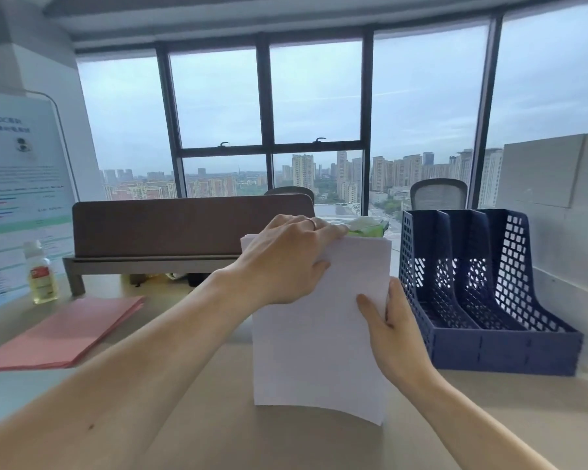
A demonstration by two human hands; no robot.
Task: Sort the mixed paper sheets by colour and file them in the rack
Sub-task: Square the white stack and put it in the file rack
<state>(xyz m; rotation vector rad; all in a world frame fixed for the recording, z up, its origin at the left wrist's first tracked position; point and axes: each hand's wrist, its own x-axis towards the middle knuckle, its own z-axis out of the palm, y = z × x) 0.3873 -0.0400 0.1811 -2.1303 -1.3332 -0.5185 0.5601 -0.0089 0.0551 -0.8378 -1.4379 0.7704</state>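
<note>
Stack of white paper sheets [316, 351], upright on beige desk [252, 442]; our left hand [286, 262] curls over its top edge; our right hand [392, 330] pinches its side; navy perforated plastic rack [489, 354] just beside.

My right grip [392, 329] had its fingers behind the white sheets [316, 351], only the thumb showing. My left grip [286, 259] covered part of their top edge. A green pack [370, 228] near the counter's far edge sat mostly hidden behind them. The pink sheets [58, 334] ran off the picture's left edge.
</note>
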